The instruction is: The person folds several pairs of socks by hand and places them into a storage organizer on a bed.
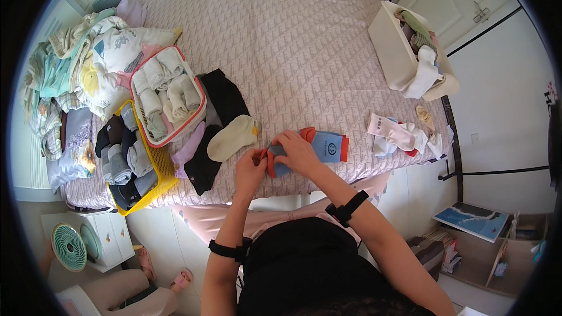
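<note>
On the near edge of the bed, my left hand (251, 171) pinches the orange end of a blue-and-orange sock (281, 170). My right hand (297, 151) grips the same sock from above, its fingers close to the left ones and covering part of it. Just right of that hand lies a second blue sock (327, 145) with orange ends and a smiley face print. A cream sock (232, 138) with a yellow patch lies flat to the left, partly over a black sock (204, 162).
A white basket with a red rim (169, 142) holds rolled pale socks, beside a yellow basket (164, 180) of dark and grey ones. At right lie loose socks, including a pink one (390, 131), below a cream bin (390, 48) of clothes. Another person's legs (127, 289) show lower left.
</note>
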### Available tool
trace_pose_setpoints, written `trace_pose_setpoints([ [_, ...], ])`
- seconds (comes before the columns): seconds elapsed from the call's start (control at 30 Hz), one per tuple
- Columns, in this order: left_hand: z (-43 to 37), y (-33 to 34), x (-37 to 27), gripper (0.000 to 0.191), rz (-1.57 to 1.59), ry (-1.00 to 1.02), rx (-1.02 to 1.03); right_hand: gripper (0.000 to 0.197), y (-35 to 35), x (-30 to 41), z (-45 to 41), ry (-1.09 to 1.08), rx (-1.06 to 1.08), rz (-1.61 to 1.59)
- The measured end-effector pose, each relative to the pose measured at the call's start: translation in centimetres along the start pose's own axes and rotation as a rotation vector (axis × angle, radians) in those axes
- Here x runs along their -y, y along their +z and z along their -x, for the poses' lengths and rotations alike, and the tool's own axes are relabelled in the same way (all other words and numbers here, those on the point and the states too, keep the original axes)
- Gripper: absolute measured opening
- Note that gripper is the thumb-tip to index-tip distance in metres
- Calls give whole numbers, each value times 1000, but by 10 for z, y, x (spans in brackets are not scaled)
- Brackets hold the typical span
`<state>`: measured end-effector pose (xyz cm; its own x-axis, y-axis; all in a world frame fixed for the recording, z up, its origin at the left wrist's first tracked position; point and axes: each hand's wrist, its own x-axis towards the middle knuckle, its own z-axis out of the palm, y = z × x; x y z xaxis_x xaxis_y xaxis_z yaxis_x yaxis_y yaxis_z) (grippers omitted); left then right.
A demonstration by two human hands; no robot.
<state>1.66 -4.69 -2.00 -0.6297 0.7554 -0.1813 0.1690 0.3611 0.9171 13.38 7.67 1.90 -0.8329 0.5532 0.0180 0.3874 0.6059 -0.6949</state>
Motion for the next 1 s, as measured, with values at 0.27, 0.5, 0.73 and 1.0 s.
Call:
trace_pose_setpoints([
  [0.27,-4,-3,10,24,-9,-75,56,27,-9,-7,-15,-136,236,23],
  [0.5,-4,-3,7,23,11,-43,58,16,-3,-15,-20,-184,245,68],
  [0.73,-4,-4,20,21,61,-62,66,12,25,-32,-25,-126,117,-74],
  [1.0,3,3,-13,23,21,-142,76,13,31,-32,-12,-53,-37,-98],
])
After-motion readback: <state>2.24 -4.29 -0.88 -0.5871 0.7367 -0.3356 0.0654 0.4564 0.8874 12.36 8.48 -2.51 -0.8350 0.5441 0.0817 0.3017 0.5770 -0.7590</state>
